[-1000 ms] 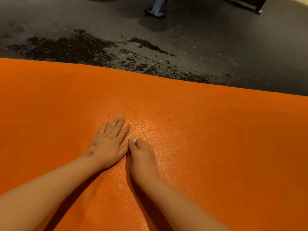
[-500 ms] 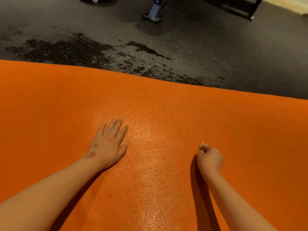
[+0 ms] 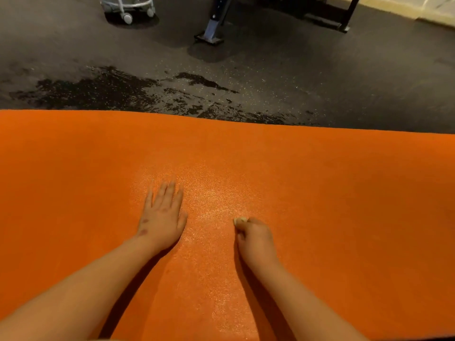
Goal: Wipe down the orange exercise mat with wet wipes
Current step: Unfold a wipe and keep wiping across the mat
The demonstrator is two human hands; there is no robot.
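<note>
Where the orange mat (image 3: 320, 193) lies: flat on the dark floor (image 3: 295, 70), beneath us.
Left hand (image 3: 161, 217): fingers spread, palm flat on our mat.
Right hand (image 3: 256, 238): nearby on the mat, pinching a wet wipe (image 3: 240, 220).

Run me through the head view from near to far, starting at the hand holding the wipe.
right hand gripping the wet wipe → far edge of the orange mat → wet patch on the dark floor → blue stand foot → wheeled base at the top edge.
</note>
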